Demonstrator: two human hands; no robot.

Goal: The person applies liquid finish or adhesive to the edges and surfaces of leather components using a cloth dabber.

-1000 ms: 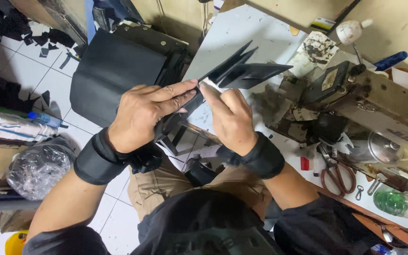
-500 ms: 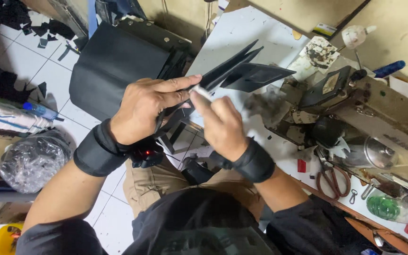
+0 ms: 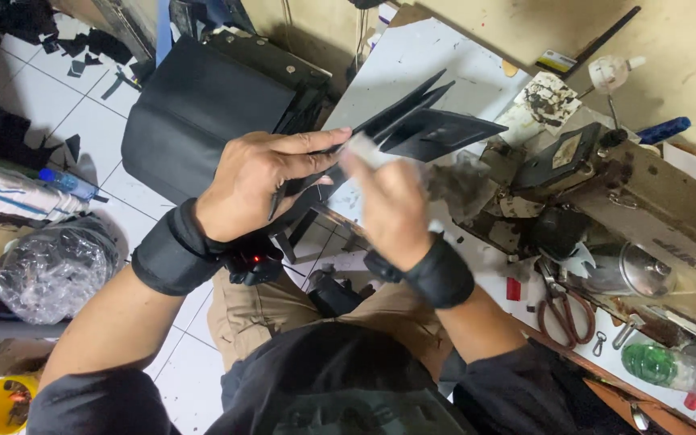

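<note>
The left hand (image 3: 255, 181) is pinching a stack of black leather pieces (image 3: 424, 125), fingers closed over its near edge; the right hand (image 3: 388, 201), blurred, is gripping it just beside. Beyond them a white bench (image 3: 437, 56) is carrying a worn sewing machine (image 3: 646, 217), with scissors (image 3: 561, 306) lying to the right. Left of the hands, white floor tiles (image 3: 82, 121) are showing black scraps (image 3: 94, 48).

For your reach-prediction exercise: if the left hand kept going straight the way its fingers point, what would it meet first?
The left hand points rightward across the picture, fingers on the black folded pieces. Going on, it would probably meet the blurred right hand first, though depth is unclear.
</note>
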